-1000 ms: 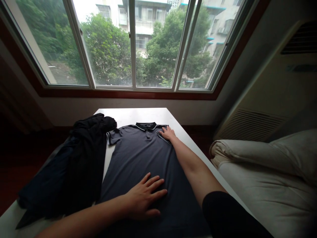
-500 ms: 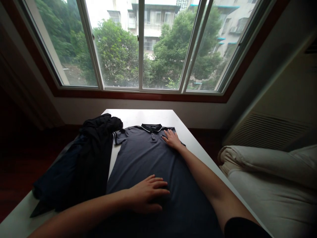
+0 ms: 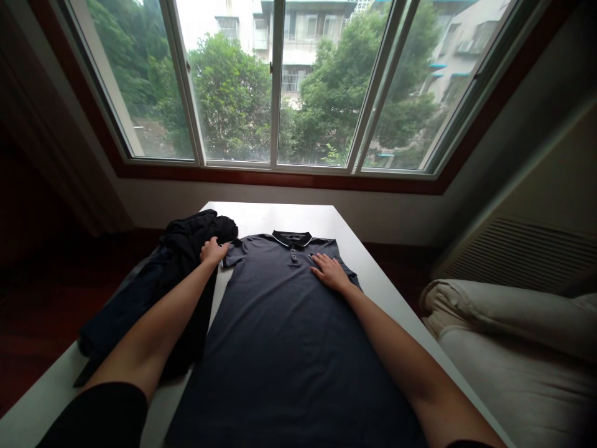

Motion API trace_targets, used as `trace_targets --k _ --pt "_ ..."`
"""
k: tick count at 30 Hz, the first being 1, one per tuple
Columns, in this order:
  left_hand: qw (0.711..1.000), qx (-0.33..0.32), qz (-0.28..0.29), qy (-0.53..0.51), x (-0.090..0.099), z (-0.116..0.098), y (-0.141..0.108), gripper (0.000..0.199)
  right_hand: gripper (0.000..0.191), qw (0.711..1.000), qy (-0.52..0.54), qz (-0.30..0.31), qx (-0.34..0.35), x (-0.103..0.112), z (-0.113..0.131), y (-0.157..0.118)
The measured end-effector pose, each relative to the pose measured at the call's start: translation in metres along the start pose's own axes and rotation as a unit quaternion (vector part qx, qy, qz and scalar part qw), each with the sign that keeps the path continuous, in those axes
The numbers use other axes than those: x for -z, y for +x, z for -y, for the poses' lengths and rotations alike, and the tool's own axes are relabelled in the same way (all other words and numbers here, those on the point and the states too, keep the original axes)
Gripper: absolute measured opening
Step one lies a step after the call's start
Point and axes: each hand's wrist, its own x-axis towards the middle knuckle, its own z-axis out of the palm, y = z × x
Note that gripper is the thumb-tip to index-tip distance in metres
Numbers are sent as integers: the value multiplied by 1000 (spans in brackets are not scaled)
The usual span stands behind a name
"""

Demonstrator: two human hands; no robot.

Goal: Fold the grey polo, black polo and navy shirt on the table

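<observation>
The right hand [image 3: 329,271] touches a flat polo [image 3: 289,348] (faintly creased).

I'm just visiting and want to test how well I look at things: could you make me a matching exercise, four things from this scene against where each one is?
Things
1. Polo shirt
2. Dark clothes
3. Window
4. Pale padded furniture

Places, as seen in the picture
A. To the right of the white table
B. Heaped on the table, left of the other garment
C. Beyond the table's far end
D. Spread out on the table, collar at the far end

Right pairs: 1-D, 2-B, 3-C, 4-A
</observation>
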Motion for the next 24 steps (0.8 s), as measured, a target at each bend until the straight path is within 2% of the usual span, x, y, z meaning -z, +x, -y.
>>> trace_targets --k 3,6,8,11,14,16,19,21,22,24 --pt "998 42 40 10 -6 9 11 46 65 1000 -3 1 -3 0 0 -1" --pt "997 53 59 -2 -7 4 16 29 65 1000 -2 0 -3 -1 -1 -1" --pt "997 51 55 -9 -6 -3 19 26 65 1000 -1 -2 -3 -2 -1 -1" --pt "999 23 40 -25 -6 -18 22 31 64 1000 -1 -3 -4 -2 -2 0" --pt "999 -23 29 -39 -13 -36 13 35 64 1000 -2 -5 -4 -2 -2 0" --pt "996 -81 38 -27 -21 -49 -2 33 64 1000 -4 -7 -1 -2 -1 -1" --pt "970 -212 116 24 -37 -65 -30 31 64 1000 -6 -12 5 -2 -1 -2" --pt "947 -274 157 52 -47 -72 -44 35 63 1000 -7 -16 2 -2 0 -2" --pt "942 -290 155 62 -51 -74 -48 36 63 1000 -7 -16 1 -2 0 -3" --pt "943 -303 116 76 -59 -75 -48 37 63 1000 -8 -17 0 -2 1 -3"
